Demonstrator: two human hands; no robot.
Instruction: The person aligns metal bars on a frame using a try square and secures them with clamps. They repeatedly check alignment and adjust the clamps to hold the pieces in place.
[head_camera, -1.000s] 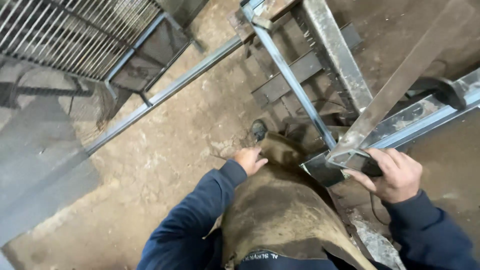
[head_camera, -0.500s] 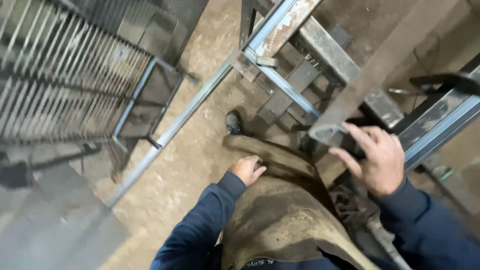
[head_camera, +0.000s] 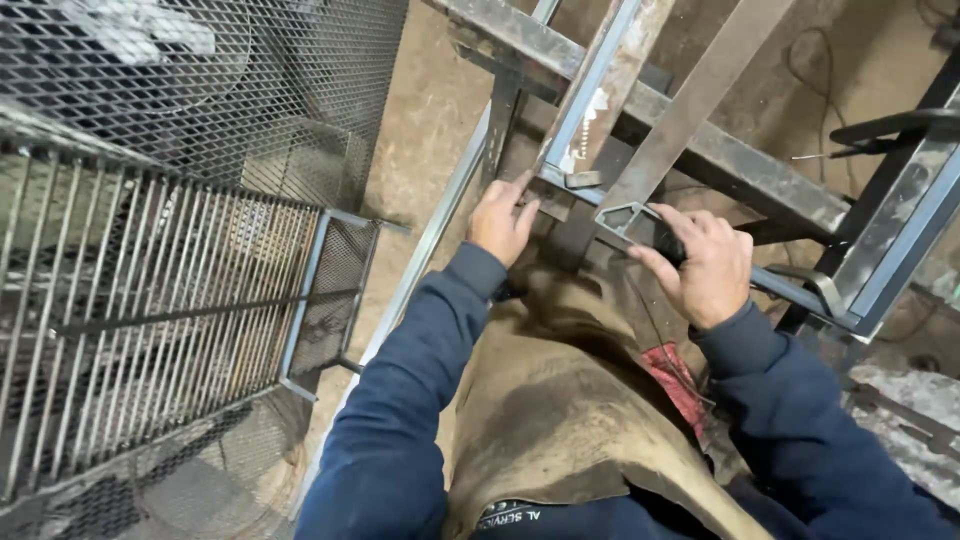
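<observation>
My left hand (head_camera: 503, 218) rests flat, fingers loosely spread, against the near corner of the steel frame (head_camera: 640, 100), gripping nothing. My right hand (head_camera: 705, 265) is curled around the open end of a hollow metal tube (head_camera: 690, 110) that slants away to the far right. The tube looks dull, grey and rusty. It seems laid against the frame but not yet fixed. Barred grates (head_camera: 150, 290) stand left.

Setting: a metal fabrication workshop. Square steel tubing (head_camera: 690, 110) runs just above the fingers (head_camera: 700, 225); barred and mesh grates (head_camera: 150, 300) stand well left of them (dirt floor (head_camera: 420, 130) below).
</observation>
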